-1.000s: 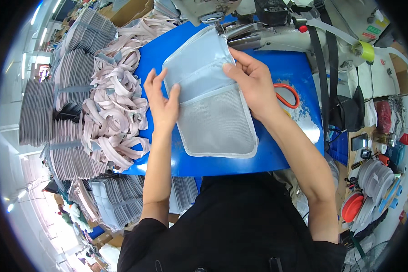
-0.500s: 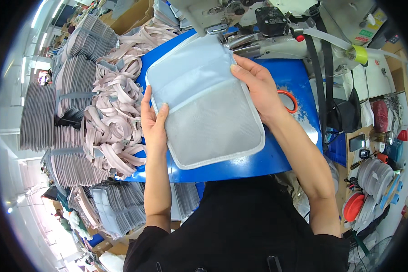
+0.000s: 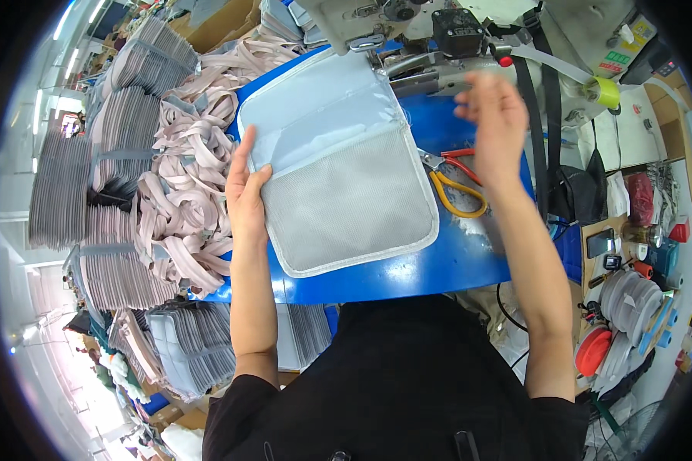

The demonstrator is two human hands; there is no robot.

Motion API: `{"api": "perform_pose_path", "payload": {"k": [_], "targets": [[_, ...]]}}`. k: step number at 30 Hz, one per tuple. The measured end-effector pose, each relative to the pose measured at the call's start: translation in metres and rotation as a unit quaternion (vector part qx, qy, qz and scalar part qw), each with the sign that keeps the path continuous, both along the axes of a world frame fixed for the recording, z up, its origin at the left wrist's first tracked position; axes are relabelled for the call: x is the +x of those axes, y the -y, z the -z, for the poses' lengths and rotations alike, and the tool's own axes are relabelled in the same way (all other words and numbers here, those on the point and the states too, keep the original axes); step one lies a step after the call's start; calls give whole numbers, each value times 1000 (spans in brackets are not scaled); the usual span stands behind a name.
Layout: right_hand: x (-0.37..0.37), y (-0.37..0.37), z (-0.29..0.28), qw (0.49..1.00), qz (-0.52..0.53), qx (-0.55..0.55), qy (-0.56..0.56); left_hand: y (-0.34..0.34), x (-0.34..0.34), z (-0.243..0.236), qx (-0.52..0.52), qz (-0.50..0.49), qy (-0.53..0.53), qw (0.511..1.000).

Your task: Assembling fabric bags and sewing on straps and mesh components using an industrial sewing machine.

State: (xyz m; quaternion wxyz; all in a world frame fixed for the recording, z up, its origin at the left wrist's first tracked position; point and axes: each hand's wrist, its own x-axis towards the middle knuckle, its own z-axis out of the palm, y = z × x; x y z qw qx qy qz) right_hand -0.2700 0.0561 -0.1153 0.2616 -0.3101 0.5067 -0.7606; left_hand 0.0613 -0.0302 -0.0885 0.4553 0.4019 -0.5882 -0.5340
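A flat grey mesh pouch [image 3: 346,192] with rounded corners, pale piping and a smooth light-blue upper panel is tilted over the blue work table [image 3: 346,288]. My left hand [image 3: 246,196] grips its left edge, thumb on the front and the other fingers partly behind. My right hand [image 3: 498,127] is raised off the pouch to the right, its fingers bent and blurred by motion. Whether it holds anything small does not show. Below that hand, scissors [image 3: 460,196] with red and orange handles lie on the table, right of the pouch.
A sewing machine [image 3: 407,27] stands at the far side, behind the pouch's top edge. Loose pinkish strips [image 3: 184,200] heap along the left, beside tall bundled stacks of grey pieces [image 3: 127,134]. Black straps [image 3: 542,123] hang at the right, near a cluttered shelf [image 3: 607,230].
My right hand has let go of the pouch's right edge and moved up and to the right. The pouch has shifted slightly left in my left hand, and the scissors show more fully.
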Motion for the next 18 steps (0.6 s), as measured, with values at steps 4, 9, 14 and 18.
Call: {"api": "perform_pose_path", "payload": {"k": [4,9,14,18], "targets": [[-34,10,-3,998,14,-66,13,9,3,0,-5,-7,54,999],[-10,5,-8,995,9,-36,95,12,4,0,-29,-2,114,993],[46,3,-7,968,-210,124,-58,11,3,-5,-11,-14,118,993],[59,1,-8,950,-282,19,129,12,7,-10,17,1,114,993]]}}
